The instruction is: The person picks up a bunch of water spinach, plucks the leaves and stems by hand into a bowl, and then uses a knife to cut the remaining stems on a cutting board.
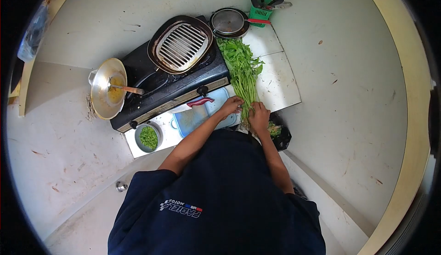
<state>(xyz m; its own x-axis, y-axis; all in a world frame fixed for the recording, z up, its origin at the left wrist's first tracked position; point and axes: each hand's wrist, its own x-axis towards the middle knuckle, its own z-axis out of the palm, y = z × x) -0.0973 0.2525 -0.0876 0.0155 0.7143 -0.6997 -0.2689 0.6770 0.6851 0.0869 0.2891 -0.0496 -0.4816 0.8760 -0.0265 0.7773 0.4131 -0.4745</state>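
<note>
A long bunch of leafy greens lies on the white tiles right of the stove, leaves at the far end and stems toward me. My left hand has its fingers pinched at the left edge of the stems; the exact stem in them is partly hidden. On the right side, my right hand is closed on the lower stems. Beneath my left forearm is a blue cutting board. A knife with a red handle rests across its upper edge, blade pointing left.
A black stove carries a grill pan and a wok holding a wooden-handled utensil. Chopped greens fill a bowl. A strainer and a green utensil basket stand behind. A black bag with scraps sits right.
</note>
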